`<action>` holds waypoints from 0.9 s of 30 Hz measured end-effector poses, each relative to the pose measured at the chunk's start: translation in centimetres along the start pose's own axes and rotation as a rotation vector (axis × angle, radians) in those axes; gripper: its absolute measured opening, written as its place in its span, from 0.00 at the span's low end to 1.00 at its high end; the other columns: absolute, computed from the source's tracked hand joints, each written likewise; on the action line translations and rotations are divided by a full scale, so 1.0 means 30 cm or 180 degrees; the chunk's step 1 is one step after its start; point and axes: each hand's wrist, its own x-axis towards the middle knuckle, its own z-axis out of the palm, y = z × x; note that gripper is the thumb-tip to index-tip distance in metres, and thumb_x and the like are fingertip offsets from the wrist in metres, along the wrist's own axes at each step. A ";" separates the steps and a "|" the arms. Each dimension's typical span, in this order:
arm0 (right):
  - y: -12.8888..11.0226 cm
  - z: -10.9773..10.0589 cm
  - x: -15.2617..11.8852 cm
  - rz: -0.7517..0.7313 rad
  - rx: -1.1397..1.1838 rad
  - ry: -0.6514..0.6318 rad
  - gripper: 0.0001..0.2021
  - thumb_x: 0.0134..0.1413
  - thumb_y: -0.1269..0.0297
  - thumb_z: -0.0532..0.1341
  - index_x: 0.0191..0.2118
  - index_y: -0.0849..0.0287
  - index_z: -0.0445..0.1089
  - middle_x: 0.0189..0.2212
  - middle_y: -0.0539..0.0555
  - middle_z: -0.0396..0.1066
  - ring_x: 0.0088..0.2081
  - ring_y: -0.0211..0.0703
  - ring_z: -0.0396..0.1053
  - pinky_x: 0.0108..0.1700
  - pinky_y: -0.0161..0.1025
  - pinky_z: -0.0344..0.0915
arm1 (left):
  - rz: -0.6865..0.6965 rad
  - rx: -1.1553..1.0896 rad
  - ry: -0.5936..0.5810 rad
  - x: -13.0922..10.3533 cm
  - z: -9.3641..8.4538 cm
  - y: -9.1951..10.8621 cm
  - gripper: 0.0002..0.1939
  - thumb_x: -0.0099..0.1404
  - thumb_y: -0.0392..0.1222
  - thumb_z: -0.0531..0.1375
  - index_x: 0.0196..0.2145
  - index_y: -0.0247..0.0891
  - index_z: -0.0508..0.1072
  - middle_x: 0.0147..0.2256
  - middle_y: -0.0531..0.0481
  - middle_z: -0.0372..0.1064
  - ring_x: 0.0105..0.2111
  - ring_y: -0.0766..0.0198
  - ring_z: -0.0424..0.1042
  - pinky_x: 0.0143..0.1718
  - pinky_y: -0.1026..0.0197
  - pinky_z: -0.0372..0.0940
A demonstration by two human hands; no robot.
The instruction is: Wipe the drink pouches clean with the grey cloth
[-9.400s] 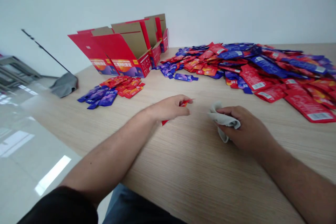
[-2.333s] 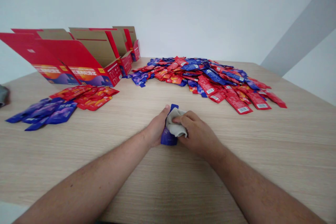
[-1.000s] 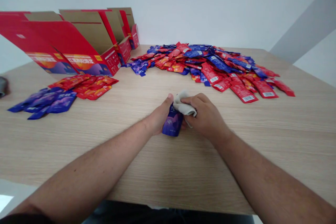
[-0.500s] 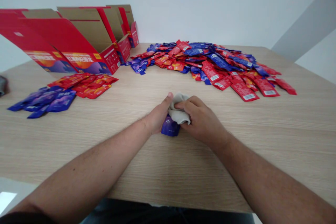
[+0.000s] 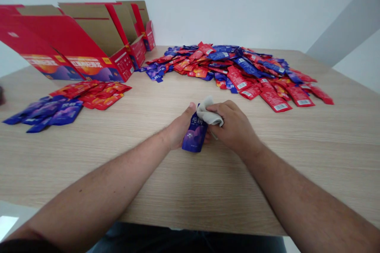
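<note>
My left hand (image 5: 180, 128) grips a purple pouch (image 5: 194, 136) by its left side, thumb up along the edge and fingers behind it. White lettering shows on the pouch's front. Bunched in my right hand (image 5: 233, 126) is a pale grey cloth (image 5: 210, 114), which covers the pouch's upper right corner. The fingertips behind the pouch peek out at its right edge. Both hands are over the near middle of the table.
Mixed red and purple pouches (image 5: 219, 61) lie heaped at the back. On the left are smaller groups of red pouches (image 5: 102, 94) and purple pouches (image 5: 56, 111). Behind these stand open red cartons (image 5: 89, 53) against the wall. A dark object (image 5: 1, 95) shows at the left edge.
My right hand and the cloth have shifted up and right across the pouch, uncovering most of its front. My left hand keeps its hold. The whole view has shifted slightly.
</note>
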 end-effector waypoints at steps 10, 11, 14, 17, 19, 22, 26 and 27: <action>0.024 -0.011 0.011 -0.0083 -0.0082 0.0020 0.19 0.55 0.70 0.67 0.54 0.56 0.78 0.45 0.59 0.78 0.49 0.57 0.74 0.53 0.51 0.74 | 0.0007 0.0362 0.0104 -0.004 -0.001 0.007 0.42 0.80 0.65 0.39 0.38 0.30 0.80 0.29 0.37 0.78 0.25 0.57 0.79 0.32 0.55 0.77; 0.028 -0.011 0.013 -0.0137 -0.0070 -0.0027 0.20 0.55 0.70 0.67 0.54 0.55 0.78 0.45 0.59 0.78 0.49 0.57 0.74 0.53 0.51 0.73 | 0.0005 0.0424 0.0121 -0.005 -0.001 0.008 0.42 0.80 0.65 0.38 0.36 0.30 0.80 0.27 0.37 0.77 0.25 0.57 0.78 0.32 0.55 0.76; 0.043 -0.011 0.019 -0.0188 -0.0061 -0.0026 0.20 0.56 0.70 0.67 0.55 0.55 0.77 0.46 0.59 0.78 0.50 0.57 0.74 0.54 0.51 0.72 | -0.0040 0.0485 0.0120 -0.004 -0.004 0.010 0.43 0.79 0.67 0.39 0.36 0.30 0.80 0.27 0.36 0.77 0.25 0.55 0.78 0.32 0.54 0.76; 0.069 -0.017 0.033 -0.0034 -0.0112 0.0211 0.15 0.59 0.68 0.65 0.51 0.57 0.78 0.45 0.60 0.80 0.49 0.57 0.74 0.53 0.52 0.71 | -0.0024 0.0390 0.0035 -0.008 -0.001 0.011 0.42 0.79 0.68 0.40 0.40 0.30 0.80 0.34 0.32 0.81 0.27 0.55 0.79 0.32 0.54 0.76; 0.081 -0.025 0.041 0.0015 -0.0142 0.0324 0.12 0.61 0.66 0.65 0.49 0.57 0.78 0.45 0.60 0.81 0.48 0.57 0.75 0.53 0.53 0.70 | 0.0027 0.0411 0.0009 -0.013 0.005 0.013 0.41 0.80 0.67 0.39 0.41 0.31 0.79 0.36 0.31 0.81 0.27 0.56 0.79 0.31 0.55 0.76; 0.078 -0.032 0.039 -0.0025 -0.0124 0.0521 0.12 0.62 0.64 0.65 0.50 0.56 0.77 0.46 0.60 0.81 0.49 0.58 0.75 0.53 0.53 0.70 | 0.0089 0.0497 -0.0010 -0.020 0.014 0.018 0.39 0.80 0.65 0.37 0.42 0.33 0.77 0.36 0.33 0.81 0.26 0.56 0.80 0.29 0.56 0.76; 0.067 -0.013 0.028 -0.0217 -0.0032 0.0345 0.18 0.56 0.69 0.66 0.53 0.56 0.77 0.46 0.60 0.79 0.49 0.58 0.74 0.52 0.53 0.71 | 0.0089 0.0548 0.0096 -0.018 0.014 0.019 0.36 0.80 0.65 0.39 0.43 0.35 0.75 0.30 0.39 0.79 0.23 0.56 0.79 0.26 0.55 0.76; 0.067 -0.007 0.027 -0.0213 -0.0026 0.0286 0.18 0.56 0.70 0.66 0.53 0.57 0.77 0.45 0.60 0.79 0.49 0.58 0.74 0.52 0.52 0.71 | 0.0094 0.0571 0.0123 -0.016 0.012 0.017 0.36 0.80 0.66 0.39 0.44 0.35 0.75 0.30 0.40 0.79 0.23 0.56 0.79 0.26 0.56 0.76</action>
